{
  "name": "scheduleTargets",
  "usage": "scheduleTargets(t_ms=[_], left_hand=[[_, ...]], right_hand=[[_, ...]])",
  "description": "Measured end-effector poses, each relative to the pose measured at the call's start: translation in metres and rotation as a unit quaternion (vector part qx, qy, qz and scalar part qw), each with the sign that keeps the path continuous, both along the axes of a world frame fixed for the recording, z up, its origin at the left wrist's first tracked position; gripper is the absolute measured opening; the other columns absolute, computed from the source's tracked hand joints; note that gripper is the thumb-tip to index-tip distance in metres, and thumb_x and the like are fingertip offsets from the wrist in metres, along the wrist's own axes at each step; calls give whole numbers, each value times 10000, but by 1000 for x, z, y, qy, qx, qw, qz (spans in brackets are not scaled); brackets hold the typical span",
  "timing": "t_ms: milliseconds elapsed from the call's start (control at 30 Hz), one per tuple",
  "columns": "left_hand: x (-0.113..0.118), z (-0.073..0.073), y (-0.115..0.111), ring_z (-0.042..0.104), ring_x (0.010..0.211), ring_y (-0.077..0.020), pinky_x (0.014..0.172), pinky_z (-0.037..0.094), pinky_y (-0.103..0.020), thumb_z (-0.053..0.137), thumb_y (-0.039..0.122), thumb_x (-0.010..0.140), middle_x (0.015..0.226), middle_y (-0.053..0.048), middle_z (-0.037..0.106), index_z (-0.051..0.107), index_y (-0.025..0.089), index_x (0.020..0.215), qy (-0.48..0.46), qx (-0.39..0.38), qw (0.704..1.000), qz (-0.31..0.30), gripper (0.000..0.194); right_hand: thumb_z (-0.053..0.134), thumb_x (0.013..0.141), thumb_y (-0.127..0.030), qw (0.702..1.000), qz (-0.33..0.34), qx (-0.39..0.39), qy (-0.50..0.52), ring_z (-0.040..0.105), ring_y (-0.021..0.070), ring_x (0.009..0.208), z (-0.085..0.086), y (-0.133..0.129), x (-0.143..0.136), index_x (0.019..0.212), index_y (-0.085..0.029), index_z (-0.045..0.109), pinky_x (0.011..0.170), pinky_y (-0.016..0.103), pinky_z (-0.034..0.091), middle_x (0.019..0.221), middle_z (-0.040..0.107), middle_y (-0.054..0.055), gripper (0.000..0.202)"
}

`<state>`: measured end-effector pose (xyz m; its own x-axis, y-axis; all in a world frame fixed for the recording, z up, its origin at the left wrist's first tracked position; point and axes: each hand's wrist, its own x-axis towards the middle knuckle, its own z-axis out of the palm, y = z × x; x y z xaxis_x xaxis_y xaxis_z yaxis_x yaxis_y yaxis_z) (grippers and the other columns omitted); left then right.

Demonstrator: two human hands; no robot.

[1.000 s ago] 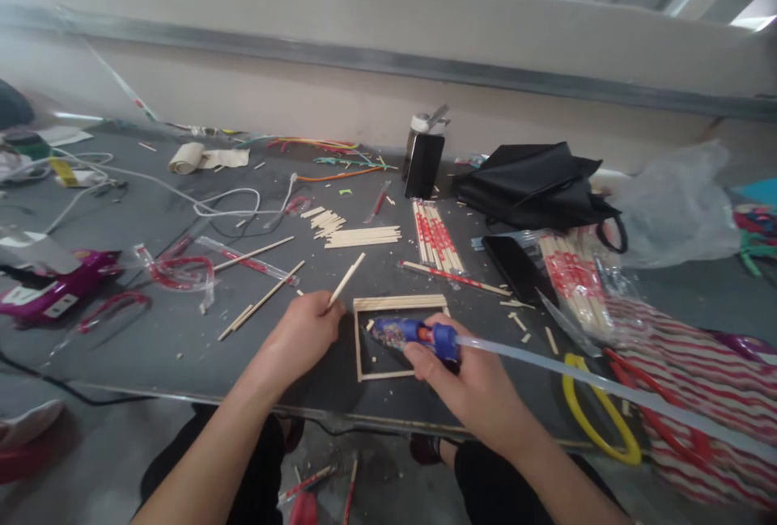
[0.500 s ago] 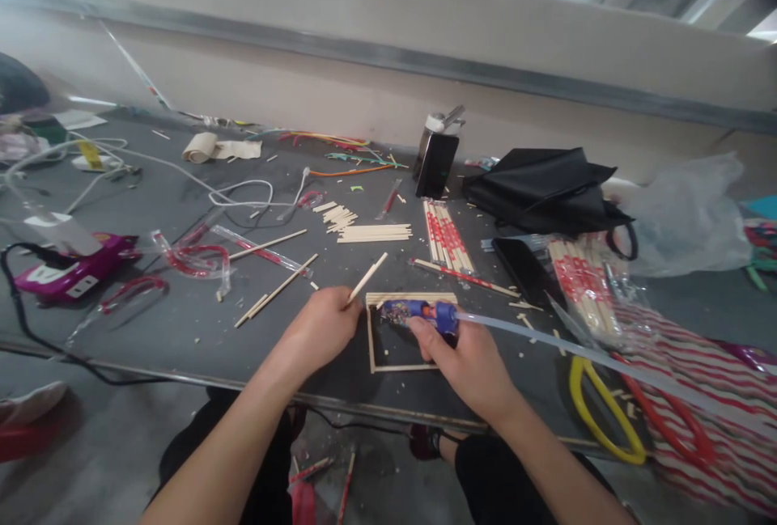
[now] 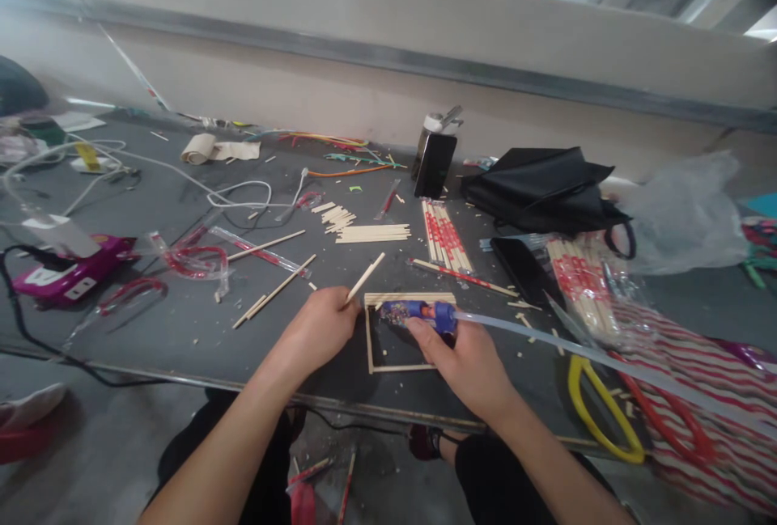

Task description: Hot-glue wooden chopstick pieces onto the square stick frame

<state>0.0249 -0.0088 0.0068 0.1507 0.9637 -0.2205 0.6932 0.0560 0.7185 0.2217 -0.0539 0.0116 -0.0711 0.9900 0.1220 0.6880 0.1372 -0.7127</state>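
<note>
My left hand [image 3: 324,321] is closed on a short wooden stick [image 3: 367,276], which slants up and to the right from the fingers. My right hand [image 3: 464,355] grips a blue hot glue gun [image 3: 418,313] with a long translucent glue stick [image 3: 522,326] coming out of its back end. Beneath the glue gun lies a rectangular frame of wooden sticks [image 3: 370,347] on the dark table. The glue gun's nozzle points left, near the frame's upper left corner. My right hand covers the frame's right side.
Behind the frame lie cut sticks [image 3: 373,233] and wrapped chopsticks [image 3: 446,235]. A phone [image 3: 435,165] leans upright at the back. To the right are a black bag [image 3: 540,189], another phone [image 3: 522,270] and large scissors [image 3: 600,408]. At left sits a purple power strip [image 3: 78,270].
Almost nothing differs. The whole view has shifted very slightly, while both hands keep their hold on the stick and the glue gun.
</note>
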Motion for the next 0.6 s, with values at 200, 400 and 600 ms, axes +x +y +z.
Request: scheduleTargets(t_ms=[200,400,600], left_hand=[[0,0,1,400,505,-132,526,258,-260,429,326,840,492,26,449,470,195,540,-5,5,1000,0,330],[-1,-4,1,446,538,-144,534,268,-258,431,321,833,529,19,513,530,193,614,-16,8,1000,-1,272],[-1,-3,1,417,520,-139,529,266,-258,440,332,833,504,22,480,483,198,546,-22,4,1000,4,320]], right_hand=[[525,890,-469,1000,-4,8,17,648,217,763,-2,-1,0,817,-209,642,722,308,478,744,696,29,295],[558,883,-444,999,6,21,42,663,241,939,-2,-1,2,969,-218,662,840,340,486,962,737,48,263],[558,886,-430,999,11,18,44,668,249,941,-2,-1,2,984,-223,666,839,357,498,970,741,53,254]])
